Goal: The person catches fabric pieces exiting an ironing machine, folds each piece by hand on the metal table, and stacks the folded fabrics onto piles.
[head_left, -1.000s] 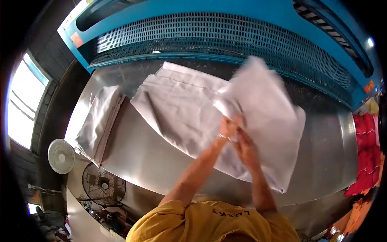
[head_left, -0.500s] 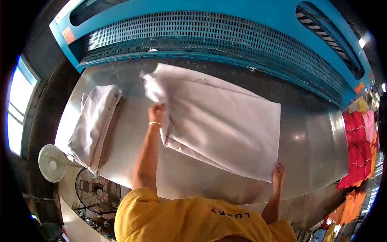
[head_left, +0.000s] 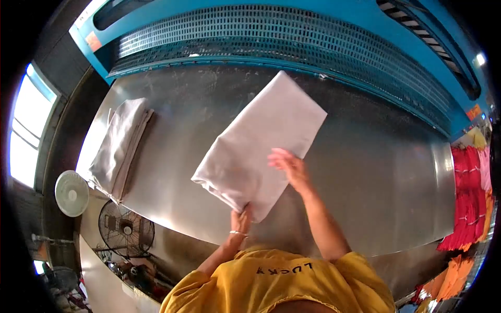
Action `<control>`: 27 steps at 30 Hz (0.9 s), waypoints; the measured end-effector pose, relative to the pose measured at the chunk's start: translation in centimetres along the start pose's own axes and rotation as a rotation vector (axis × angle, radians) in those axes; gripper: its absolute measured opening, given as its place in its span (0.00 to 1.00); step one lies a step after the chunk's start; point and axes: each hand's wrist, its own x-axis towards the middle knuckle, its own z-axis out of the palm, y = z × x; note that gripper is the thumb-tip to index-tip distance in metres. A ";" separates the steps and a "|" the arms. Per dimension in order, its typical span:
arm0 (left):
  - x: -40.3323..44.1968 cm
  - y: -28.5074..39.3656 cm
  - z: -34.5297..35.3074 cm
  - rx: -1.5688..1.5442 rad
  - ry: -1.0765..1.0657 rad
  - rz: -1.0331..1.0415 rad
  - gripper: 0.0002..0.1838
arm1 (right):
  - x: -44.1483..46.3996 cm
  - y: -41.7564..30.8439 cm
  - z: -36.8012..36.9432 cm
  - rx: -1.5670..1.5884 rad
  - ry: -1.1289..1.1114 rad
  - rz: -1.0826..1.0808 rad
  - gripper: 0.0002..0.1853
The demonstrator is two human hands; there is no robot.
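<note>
A folded white cloth [head_left: 266, 141] lies slantwise on the metal table, its upper corner pointing toward the blue machine. At its near edge my left hand [head_left: 241, 219] has its fingers closed on the fabric, partly hidden beneath it. Over the cloth's right side is my right hand [head_left: 288, 166], fingers stretched out and apart; whether it touches the fabric I cannot tell. To the left rests a stack of folded white cloth [head_left: 119, 148].
The metal table [head_left: 376, 193] curves around me. A blue machine with a perforated panel [head_left: 271, 36] borders its far side. Two fans, one white [head_left: 72, 193] and one black [head_left: 126, 229], stand at left. Red cloth bundles [head_left: 467, 193] hang at right.
The cloth has been folded smaller and turned. My left hand moved right and down to its near edge; my right hand let go of the corner and moved up and left over the cloth.
</note>
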 end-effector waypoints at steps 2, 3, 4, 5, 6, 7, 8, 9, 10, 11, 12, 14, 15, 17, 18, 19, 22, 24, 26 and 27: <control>-2.3 5.0 -1.4 -0.045 0.267 0.084 0.11 | -2.0 5.1 -4.2 0.034 0.430 0.097 0.20; -1.7 5.2 -2.6 -0.044 0.285 0.101 0.15 | -2.6 5.9 -5.7 0.066 0.502 0.256 0.23; -1.2 5.1 -4.1 -0.042 0.308 0.119 0.18 | -2.7 6.6 -6.7 0.095 0.568 0.418 0.27; -0.5 5.2 -5.6 -0.046 0.342 0.144 0.23 | -1.9 6.8 -7.1 0.125 0.501 0.455 0.29; 0.2 5.3 -5.0 -0.156 0.325 -0.028 0.20 | -0.2 7.0 -6.9 0.152 0.411 0.492 0.31; 1.8 5.5 -5.6 0.124 0.165 -0.162 0.14 | 2.1 8.4 -6.4 0.147 0.420 0.440 0.28; 4.7 0.6 -6.4 -0.040 0.190 -0.198 0.11 | 4.5 10.0 -5.1 0.150 0.429 0.390 0.25; 6.1 2.5 -5.0 -0.032 0.335 0.064 0.12 | 7.1 9.9 -3.6 0.109 0.398 0.289 0.23; 7.5 4.5 -6.3 -0.132 0.206 -0.072 0.11 | 10.0 8.7 -1.6 0.071 0.376 0.175 0.20; 7.8 10.1 -6.8 -0.267 0.267 0.022 0.10 | 12.9 6.9 1.5 -0.084 0.339 0.127 0.19; 9.4 11.3 -9.6 -0.253 0.274 0.035 0.09 | 15.1 4.3 4.4 -0.250 0.313 0.096 0.17; 11.8 14.2 -15.4 -0.227 0.275 0.075 0.09 | 19.5 0.6 11.7 -0.429 0.375 -0.060 0.17; 12.5 16.4 -18.7 -0.205 0.336 0.180 0.09 | 22.1 -0.8 15.1 -0.184 0.153 -0.062 0.16; 12.7 20.2 -26.1 -0.123 0.489 0.365 0.07 | 25.9 -3.1 22.9 -0.008 -0.003 -0.149 0.13; 12.1 22.6 -30.0 0.020 0.599 0.335 0.07 | 27.3 -3.7 27.2 0.033 -0.040 -0.224 0.12; 12.6 23.3 -34.3 0.045 0.681 0.427 0.08 | 28.0 -5.4 30.4 -0.056 -0.146 -0.036 0.12; 14.1 25.0 -45.2 0.012 0.919 0.545 0.15 | 31.1 -4.1 42.0 0.090 -0.242 -0.030 0.15; 14.7 24.8 -49.6 0.108 0.999 0.607 0.13 | 33.0 -0.4 48.2 0.007 -0.212 -0.058 0.17; 15.8 20.6 -55.4 0.267 1.101 0.361 0.23 | 33.2 4.1 51.8 0.064 -0.347 0.060 0.12; 15.0 21.2 -54.6 0.569 1.085 0.184 0.31 | 32.9 6.4 51.7 0.059 -0.446 0.247 0.09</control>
